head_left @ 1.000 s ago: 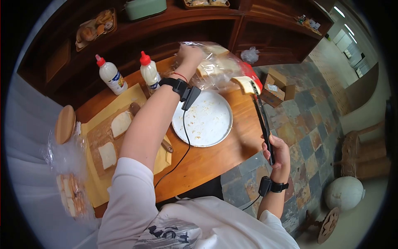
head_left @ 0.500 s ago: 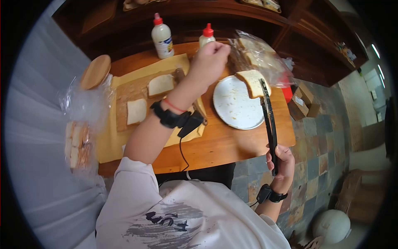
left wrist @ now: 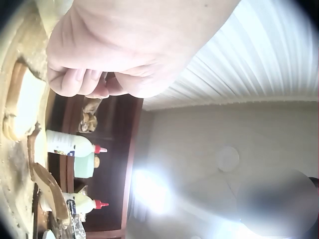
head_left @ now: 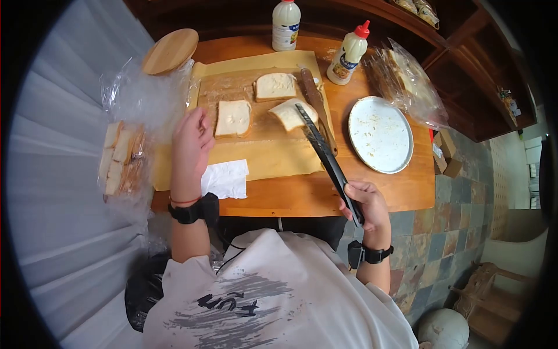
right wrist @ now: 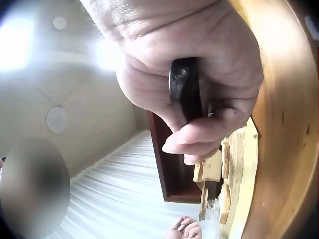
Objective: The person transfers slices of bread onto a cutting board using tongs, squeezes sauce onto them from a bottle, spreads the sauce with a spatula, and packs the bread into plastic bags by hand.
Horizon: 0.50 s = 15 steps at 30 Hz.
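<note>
My right hand (head_left: 367, 203) grips black tongs (head_left: 331, 160) by the handle end; the right wrist view shows its fingers curled round the black handle (right wrist: 185, 89). A slice of white bread (head_left: 285, 113) is pinched at the tongs' tips, over the wooden board (head_left: 215, 87). Two more bread slices, one at the back (head_left: 275, 85) and one at the left (head_left: 233, 118), lie on that board. My left hand (head_left: 193, 139) is raised beside the left slice, fingers loosely curled, holding nothing. In the left wrist view the left hand (left wrist: 119, 55) hangs near the bread.
A brown-handled tool (head_left: 317, 107) lies along the board's right side on yellow paper (head_left: 273, 160). Two white squeeze bottles (head_left: 286, 26) stand behind. To the right are a round white plate (head_left: 381, 136) with crumbs and bagged bread (head_left: 410, 75). Packed bread (head_left: 122, 157) and a round wooden lid (head_left: 170, 51) are left.
The tongs have carried the slice from beside the bagged bread, past the round plate, left to above the board. My left hand has left the bag and moved left. The head view has turned left.
</note>
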Each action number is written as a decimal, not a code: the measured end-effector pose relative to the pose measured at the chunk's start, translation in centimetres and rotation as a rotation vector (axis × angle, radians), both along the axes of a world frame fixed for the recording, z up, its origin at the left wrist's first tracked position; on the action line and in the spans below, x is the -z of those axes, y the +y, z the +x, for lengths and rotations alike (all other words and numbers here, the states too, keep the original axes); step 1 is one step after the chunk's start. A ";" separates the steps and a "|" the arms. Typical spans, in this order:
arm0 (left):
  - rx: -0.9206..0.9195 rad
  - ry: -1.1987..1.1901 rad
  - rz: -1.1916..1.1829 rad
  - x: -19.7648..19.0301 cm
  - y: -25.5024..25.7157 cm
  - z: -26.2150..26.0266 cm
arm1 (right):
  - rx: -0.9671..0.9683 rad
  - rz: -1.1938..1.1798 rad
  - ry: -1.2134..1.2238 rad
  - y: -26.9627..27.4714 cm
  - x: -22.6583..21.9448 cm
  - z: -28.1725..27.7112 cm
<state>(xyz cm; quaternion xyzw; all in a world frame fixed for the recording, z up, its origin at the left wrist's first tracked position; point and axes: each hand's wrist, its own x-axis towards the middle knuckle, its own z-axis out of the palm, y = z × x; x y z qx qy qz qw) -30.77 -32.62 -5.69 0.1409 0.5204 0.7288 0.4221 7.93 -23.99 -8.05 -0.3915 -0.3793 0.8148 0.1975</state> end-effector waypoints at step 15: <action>-0.045 -0.144 -0.010 2.6 -3.0 -1.5 | -0.023 0.025 -0.213 -2.2 0.4 -3.6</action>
